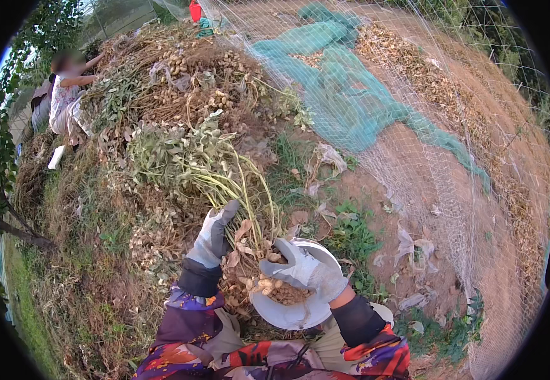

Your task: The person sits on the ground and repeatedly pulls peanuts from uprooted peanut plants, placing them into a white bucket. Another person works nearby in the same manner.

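Note:
My left hand (214,235), in a grey and white work glove, grips the green stems of a peanut plant (229,183). The plant's leafy tops lean away from me, and its roots with pods hang at my end. My right hand (305,270), gloved alike, has its thumb and fingers around peanut pods (275,259) at the root end. Right below it stands a white plastic bucket (286,316) between my knees, with peanuts (290,293) inside. My right hand and the plant hide part of the bucket's far rim.
Ahead rises a heap of uprooted peanut plants (175,90). At the far left a person (66,97) reaches into it, with another partly hidden behind. White netting (427,185) and green mesh (346,99) cover ground at the right. A tree branch (25,235) juts in at the left.

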Demonstrator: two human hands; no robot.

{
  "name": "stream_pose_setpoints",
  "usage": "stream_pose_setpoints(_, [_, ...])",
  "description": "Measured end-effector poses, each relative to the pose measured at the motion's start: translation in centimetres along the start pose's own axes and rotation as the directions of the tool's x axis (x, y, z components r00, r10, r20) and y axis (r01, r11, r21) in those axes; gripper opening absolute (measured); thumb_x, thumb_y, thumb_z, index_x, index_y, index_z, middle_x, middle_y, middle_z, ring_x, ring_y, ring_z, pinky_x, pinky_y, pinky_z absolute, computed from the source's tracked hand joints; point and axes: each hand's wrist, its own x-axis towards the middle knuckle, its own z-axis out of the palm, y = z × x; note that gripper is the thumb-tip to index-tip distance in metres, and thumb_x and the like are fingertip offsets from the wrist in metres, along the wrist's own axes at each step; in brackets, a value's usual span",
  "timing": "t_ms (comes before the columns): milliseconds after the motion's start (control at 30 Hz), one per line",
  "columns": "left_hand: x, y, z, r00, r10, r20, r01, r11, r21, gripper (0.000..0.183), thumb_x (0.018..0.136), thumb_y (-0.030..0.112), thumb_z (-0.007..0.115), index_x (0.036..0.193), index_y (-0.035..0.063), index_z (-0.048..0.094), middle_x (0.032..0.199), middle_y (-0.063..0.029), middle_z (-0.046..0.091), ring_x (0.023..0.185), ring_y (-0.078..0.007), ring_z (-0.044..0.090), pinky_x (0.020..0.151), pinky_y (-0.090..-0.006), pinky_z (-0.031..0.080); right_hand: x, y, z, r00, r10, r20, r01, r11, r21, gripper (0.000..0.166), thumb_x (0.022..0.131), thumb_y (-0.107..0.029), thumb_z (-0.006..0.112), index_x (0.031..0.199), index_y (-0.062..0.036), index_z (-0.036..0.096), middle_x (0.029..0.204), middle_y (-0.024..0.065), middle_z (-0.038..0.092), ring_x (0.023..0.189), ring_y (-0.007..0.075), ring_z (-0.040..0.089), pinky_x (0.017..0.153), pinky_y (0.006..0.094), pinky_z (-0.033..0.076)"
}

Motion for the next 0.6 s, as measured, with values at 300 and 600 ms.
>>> stream_pose_setpoints(300, [0.2, 3.4, 0.3, 0.881, -0.321, 0.347, 0.47, 0.672, -0.573, 0.069, 0.086, 0.054, 0.047, 0.127, -0.0009, 0.042, 0.122, -0.0116, 0.052, 0.109, -0.0182, 0.052, 0.093, -0.0315, 0.041, -1.1, 1.7, -0.8, 0.928, -0.231, -0.292, 0.286, 0.945, 0.161, 0.04, 0.092, -0.027, 0.042, 0.122, -0.0022, 0.048, 0.126, 0.0156, 0.045, 0.119, 0.0215, 0.042, 0.098, 0.0296, 0.033])
stream_pose_setpoints(600, [-0.7, 1.2, 1.4, 0.892, -0.366, 0.267, 0.344, 0.164, -0.925, 0.048, 0.091, 0.034, 0.049, 0.125, 0.0011, 0.042, 0.121, -0.011, 0.052, 0.103, -0.0237, 0.056, 0.091, -0.0388, 0.046, 1.0, 2.1, -0.5, 0.962, -0.043, -0.268, 0.213, 0.732, 0.647, 0.041, 0.094, -0.031, 0.039, 0.123, -0.0022, 0.046, 0.121, 0.0118, 0.05, 0.108, 0.0212, 0.05, 0.089, 0.0342, 0.044])
